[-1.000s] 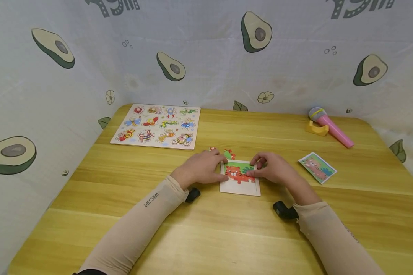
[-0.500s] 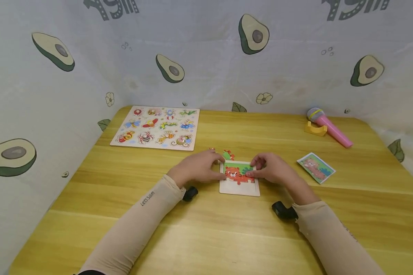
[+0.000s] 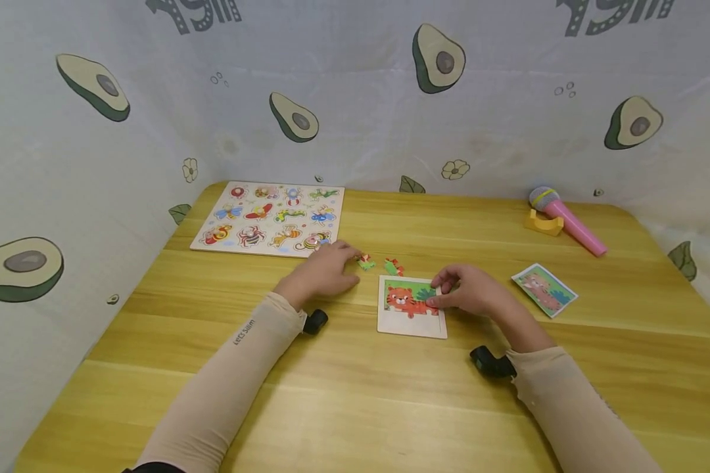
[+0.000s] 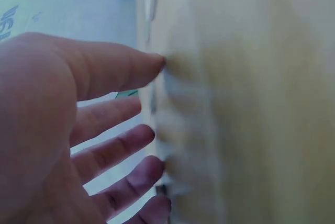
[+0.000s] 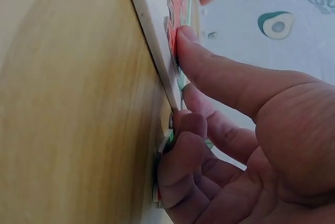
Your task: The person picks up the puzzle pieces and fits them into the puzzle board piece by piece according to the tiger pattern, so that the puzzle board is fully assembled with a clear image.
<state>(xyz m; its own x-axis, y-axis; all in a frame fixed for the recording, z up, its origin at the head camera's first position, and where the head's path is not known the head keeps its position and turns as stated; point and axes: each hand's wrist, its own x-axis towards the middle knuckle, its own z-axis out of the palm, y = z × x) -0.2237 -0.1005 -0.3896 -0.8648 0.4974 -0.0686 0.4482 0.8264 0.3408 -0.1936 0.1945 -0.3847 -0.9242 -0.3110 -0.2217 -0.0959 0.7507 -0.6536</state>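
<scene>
Avocado-print cloth (image 3: pixel 355 59) backs the wooden tabletop (image 3: pixel 355 401), where our left hand (image 3: pixel 324 272) has just come off the tiger puzzle tray (image 3: pixel 395 326), mid-table, and spreads open-fingered beside two loose pieces (image 3: pixel 393 267), touching or not we cannot tell; we judge them within reach. Our right hand (image 3: pixel 467 290) grips the tray's right edge, thumb on the picture, likely steadying it. Room to move: bare wood along the tray's near edge, while the insect board (image 3: pixel 266 247) crowds the left hand's far side.
</scene>
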